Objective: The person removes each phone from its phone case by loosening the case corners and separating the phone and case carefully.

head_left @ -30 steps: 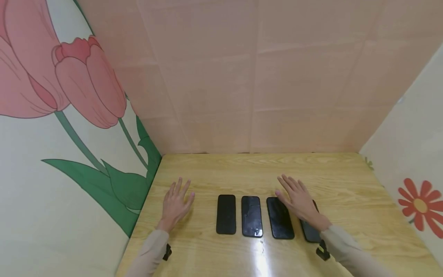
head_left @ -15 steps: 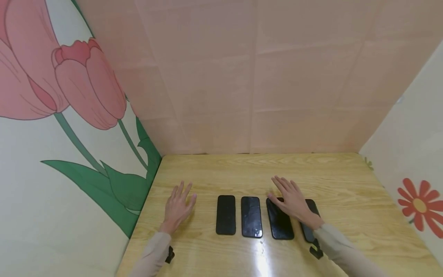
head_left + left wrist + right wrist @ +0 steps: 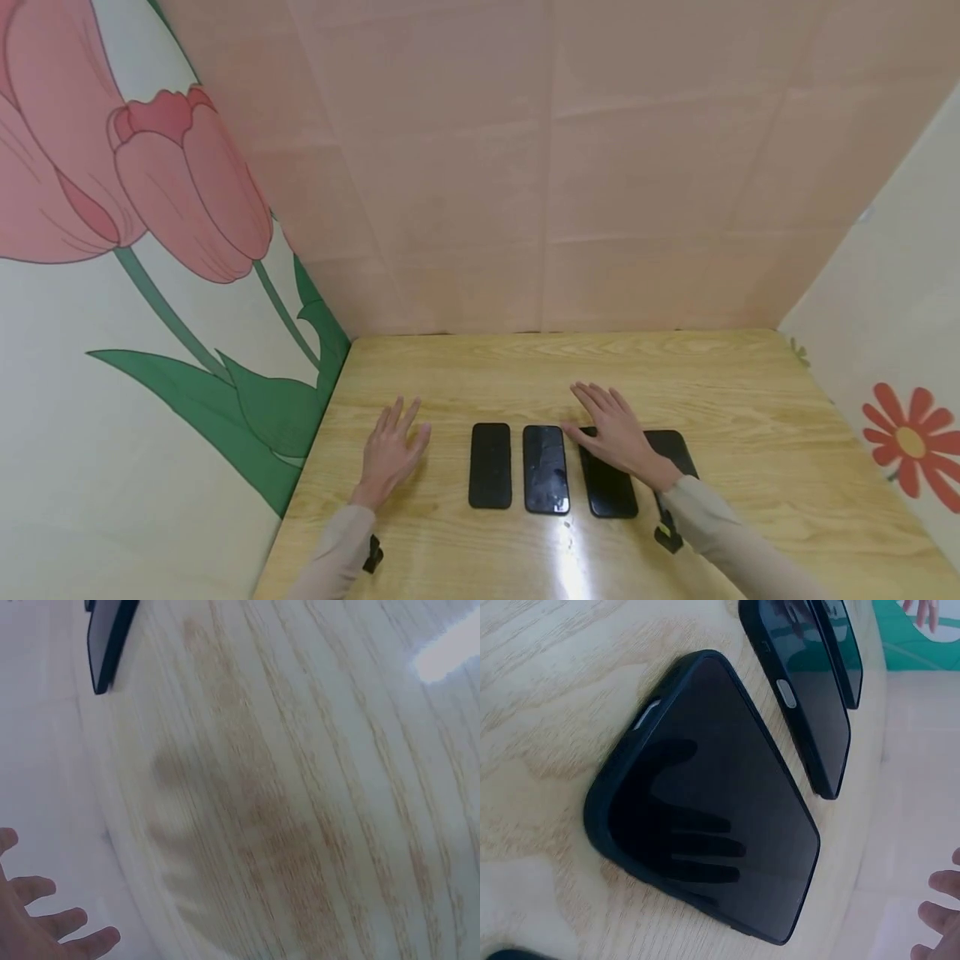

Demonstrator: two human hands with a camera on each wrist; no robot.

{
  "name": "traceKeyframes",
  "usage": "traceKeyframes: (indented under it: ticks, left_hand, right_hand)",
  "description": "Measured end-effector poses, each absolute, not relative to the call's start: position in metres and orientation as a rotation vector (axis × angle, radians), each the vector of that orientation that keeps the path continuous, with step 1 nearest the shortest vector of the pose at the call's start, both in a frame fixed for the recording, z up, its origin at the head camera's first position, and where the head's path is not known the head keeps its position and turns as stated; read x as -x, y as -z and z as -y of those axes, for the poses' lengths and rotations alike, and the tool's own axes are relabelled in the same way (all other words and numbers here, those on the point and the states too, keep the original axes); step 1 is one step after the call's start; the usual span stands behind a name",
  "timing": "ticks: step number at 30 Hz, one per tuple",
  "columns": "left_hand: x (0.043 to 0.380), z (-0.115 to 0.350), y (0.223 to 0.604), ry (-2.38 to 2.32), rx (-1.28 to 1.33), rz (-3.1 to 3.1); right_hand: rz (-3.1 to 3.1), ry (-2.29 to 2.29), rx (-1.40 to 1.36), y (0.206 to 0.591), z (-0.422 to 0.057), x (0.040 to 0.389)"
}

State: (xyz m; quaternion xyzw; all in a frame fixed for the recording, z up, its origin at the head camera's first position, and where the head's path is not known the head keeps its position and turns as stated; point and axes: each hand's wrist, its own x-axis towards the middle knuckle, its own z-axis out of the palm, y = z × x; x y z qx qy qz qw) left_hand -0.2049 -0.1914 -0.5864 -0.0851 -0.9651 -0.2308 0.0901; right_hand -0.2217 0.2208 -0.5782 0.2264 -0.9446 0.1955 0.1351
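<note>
Several black smartphones lie screen up in a row on the wooden table. From the left in the head view come the first phone (image 3: pixel 491 467), the second phone (image 3: pixel 546 472) with a light reflection, the third phone (image 3: pixel 611 487) and the fourth phone (image 3: pixel 672 450). My right hand (image 3: pixel 615 433), fingers extended, hovers over the third phone and hides part of it; the forearm covers part of the fourth. In the right wrist view the hand's reflection shows on a phone screen (image 3: pixel 727 802). My left hand (image 3: pixel 390 454) is spread above the table, left of the row, holding nothing.
The wooden table (image 3: pixel 450 367) meets a pink cloth backdrop (image 3: pixel 450 208) at the back. A tulip-printed panel (image 3: pixel 187 308) stands at the left, a flower-printed panel (image 3: pixel 900 358) at the right. Each wrist carries a small black device.
My right hand has drifted left, uncovering more of the fourth phone's top. The left hand has shifted slightly right and nearer to me. The phones have stayed put.
</note>
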Motion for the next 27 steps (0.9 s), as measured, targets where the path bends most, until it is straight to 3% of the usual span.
traceKeyframes:
  ticks: [27]
  left_hand:
    - [0.197,0.18,0.606,0.754,0.24,2.796]
  right_hand:
    - [2.811,-0.575,-0.793,0.588,-0.189,0.215]
